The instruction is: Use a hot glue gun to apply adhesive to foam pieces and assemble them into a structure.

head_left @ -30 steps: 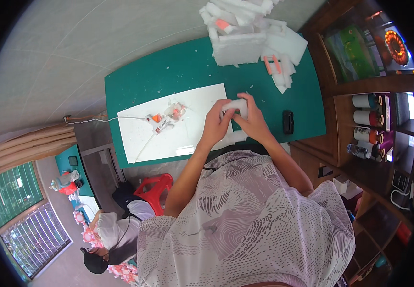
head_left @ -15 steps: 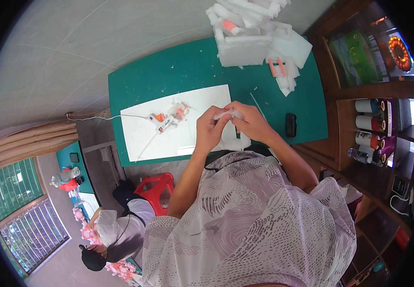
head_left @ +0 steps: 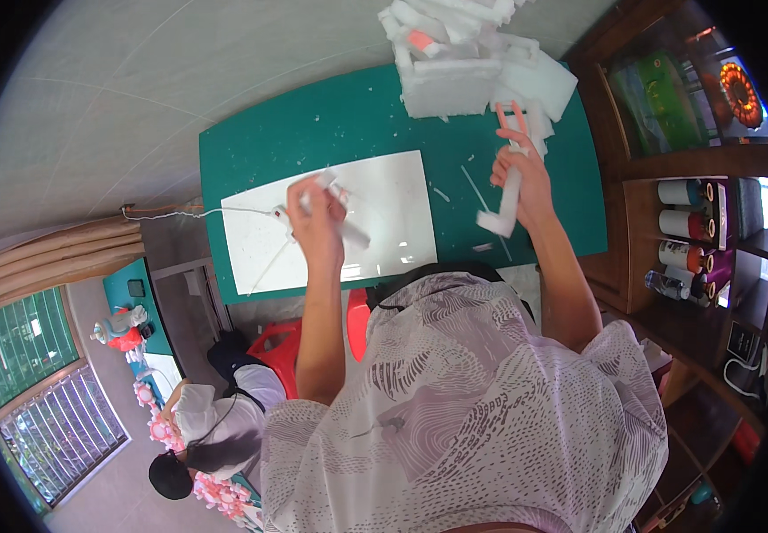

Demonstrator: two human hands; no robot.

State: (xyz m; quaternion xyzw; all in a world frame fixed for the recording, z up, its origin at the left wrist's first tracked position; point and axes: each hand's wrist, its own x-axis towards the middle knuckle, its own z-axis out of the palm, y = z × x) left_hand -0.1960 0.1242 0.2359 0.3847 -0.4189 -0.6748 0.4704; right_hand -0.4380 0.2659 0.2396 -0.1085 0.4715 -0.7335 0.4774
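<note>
My right hand [head_left: 530, 185] is closed round a bent strip of white foam [head_left: 509, 202] over the right part of the green table, just in front of the foam pile. Above the white board [head_left: 393, 195], my left hand [head_left: 315, 218] is smeared by motion; its fingers curl round a short white foam piece [head_left: 355, 235] that sticks out beside the palm. Behind the left hand, a white corded device [head_left: 281, 213] and the scraps around it are mostly hidden.
White foam offcuts [head_left: 451, 87] are heaped at the back of the green table [head_left: 348, 124]. A thin stick [head_left: 482, 195] lies right of the board. Shelves with thread spools [head_left: 681, 226] stand at right. At lower left, another person [head_left: 224, 417] sits near a red stool [head_left: 277, 342].
My hands were together over the table's front edge. They have parted: the left has moved left over the board, the right forward and right with the foam strip.
</note>
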